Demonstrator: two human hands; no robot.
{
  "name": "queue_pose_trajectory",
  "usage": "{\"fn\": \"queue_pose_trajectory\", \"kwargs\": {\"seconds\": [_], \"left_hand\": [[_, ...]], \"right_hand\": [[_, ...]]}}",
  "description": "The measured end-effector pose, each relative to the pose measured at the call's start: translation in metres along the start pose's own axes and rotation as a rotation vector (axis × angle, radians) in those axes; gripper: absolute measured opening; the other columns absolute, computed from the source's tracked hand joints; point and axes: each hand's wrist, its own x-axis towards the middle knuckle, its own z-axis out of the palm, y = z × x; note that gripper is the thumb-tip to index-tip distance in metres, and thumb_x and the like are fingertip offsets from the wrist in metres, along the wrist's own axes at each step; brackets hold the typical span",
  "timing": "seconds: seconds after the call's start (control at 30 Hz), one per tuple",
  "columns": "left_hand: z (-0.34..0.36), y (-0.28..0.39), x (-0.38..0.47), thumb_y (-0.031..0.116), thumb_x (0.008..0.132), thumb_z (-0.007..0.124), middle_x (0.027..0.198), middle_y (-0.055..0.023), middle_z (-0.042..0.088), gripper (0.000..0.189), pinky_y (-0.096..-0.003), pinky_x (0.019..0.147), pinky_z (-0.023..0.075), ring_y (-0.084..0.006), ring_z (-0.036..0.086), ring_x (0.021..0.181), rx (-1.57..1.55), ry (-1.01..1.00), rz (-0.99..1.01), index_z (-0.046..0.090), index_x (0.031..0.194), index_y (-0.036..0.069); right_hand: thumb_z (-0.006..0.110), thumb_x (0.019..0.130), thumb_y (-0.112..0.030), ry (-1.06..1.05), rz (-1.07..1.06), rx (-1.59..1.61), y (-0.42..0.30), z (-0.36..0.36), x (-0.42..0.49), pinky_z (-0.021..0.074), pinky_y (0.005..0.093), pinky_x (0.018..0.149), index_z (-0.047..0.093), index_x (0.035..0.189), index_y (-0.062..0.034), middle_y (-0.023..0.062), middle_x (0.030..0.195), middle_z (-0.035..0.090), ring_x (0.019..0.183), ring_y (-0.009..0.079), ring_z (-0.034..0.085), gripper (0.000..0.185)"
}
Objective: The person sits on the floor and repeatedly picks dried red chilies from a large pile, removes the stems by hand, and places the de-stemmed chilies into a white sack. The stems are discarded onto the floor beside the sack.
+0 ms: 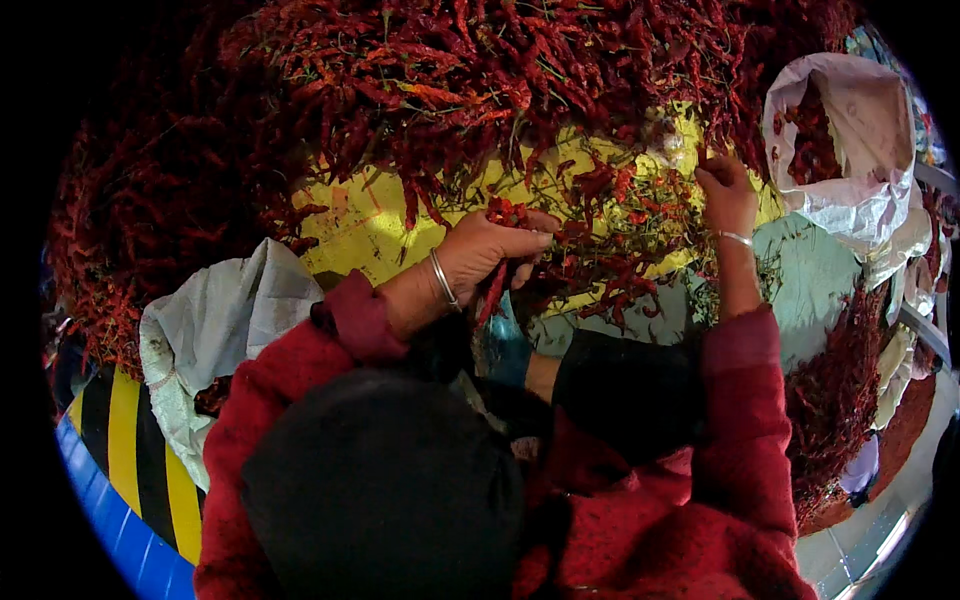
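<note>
My left hand is curled around a small bunch of dried red chillies. One long chilli hangs down below its palm. Further right, my right hand has its thumb and fingers close together at the edge of the chilli heap. A dark red piece shows by those fingertips, but whether they grip it is unclear. Between the hands, loose chillies and green stems lie scattered over a yellow sheet.
A large heap of dried chillies rises along the far side and left. An open white sack with chillies inside stands at the right. Another pale sack is by my left arm. My bent knees, in dark cloth, are close in front.
</note>
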Motion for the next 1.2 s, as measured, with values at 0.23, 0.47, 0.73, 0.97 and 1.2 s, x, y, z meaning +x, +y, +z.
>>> {"fn": "queue_pose_trajectory", "kwargs": {"seconds": [0.23, 0.47, 0.73, 0.97, 1.2], "left_hand": [[0.008, -0.006, 0.000, 0.011, 0.081, 0.066, 0.072, 0.0004, 0.056, 0.026, -0.0220, 0.052, 0.0429, -0.0092, 0.054, 0.059, 0.082, -0.099, 0.076, 0.058, 0.104, 0.003], [-0.006, -0.006, -0.004, 0.014, 0.081, 0.068, 0.072, -0.0018, 0.059, 0.013, -0.0222, 0.052, 0.0435, -0.0100, 0.055, 0.059, -0.019, 0.022, 0.107, 0.057, 0.085, 0.008], [-0.007, 0.000, -0.011, 0.021, 0.085, 0.065, 0.063, -0.0032, 0.054, 0.020, -0.0251, 0.050, 0.0406, -0.0121, 0.051, 0.055, -0.038, -0.064, 0.095, 0.056, 0.074, 0.006], [-0.013, -0.009, -0.007, 0.020, 0.085, 0.063, 0.065, -0.0022, 0.055, 0.018, -0.0242, 0.049, 0.0411, -0.0117, 0.053, 0.057, -0.030, -0.012, 0.038, 0.058, 0.078, 0.005], [0.002, -0.006, -0.005, 0.018, 0.086, 0.061, 0.070, -0.0016, 0.057, 0.024, -0.0237, 0.050, 0.0434, -0.0103, 0.055, 0.059, 0.078, -0.055, 0.088, 0.059, 0.102, 0.000]], "right_hand": [[0.069, 0.074, -0.004, -0.395, 0.183, 0.290, -0.108, 0.026, -0.132, 0.0484, 0.0246, 0.067, 0.063, 0.089, -0.0047, 0.0017, 0.083, 0.063, 0.074, 0.0091, 0.059, 0.016], [0.069, 0.077, -0.012, -0.383, 0.014, 0.295, -0.115, 0.046, -0.132, 0.0489, 0.0297, 0.070, 0.064, 0.089, -0.0020, 0.0098, 0.085, 0.065, 0.076, 0.0182, 0.062, 0.017], [0.074, 0.065, -0.010, -0.345, -0.509, -0.501, -0.040, 0.070, -0.035, 0.0498, 0.0366, 0.071, 0.066, 0.094, -0.0112, 0.0074, 0.090, 0.059, 0.082, 0.0287, 0.060, 0.030], [0.071, 0.075, -0.017, -0.406, 0.232, -0.076, -0.055, 0.033, -0.064, 0.0482, 0.0303, 0.060, 0.067, 0.088, -0.0041, 0.0069, 0.089, 0.062, 0.070, 0.0181, 0.062, 0.019], [0.053, 0.091, -0.016, -0.565, 0.645, 0.921, -0.062, 0.014, -0.100, 0.0346, 0.0187, 0.046, 0.054, 0.115, -0.0003, 0.0040, 0.083, 0.057, 0.061, 0.0103, 0.050, 0.028]]}}
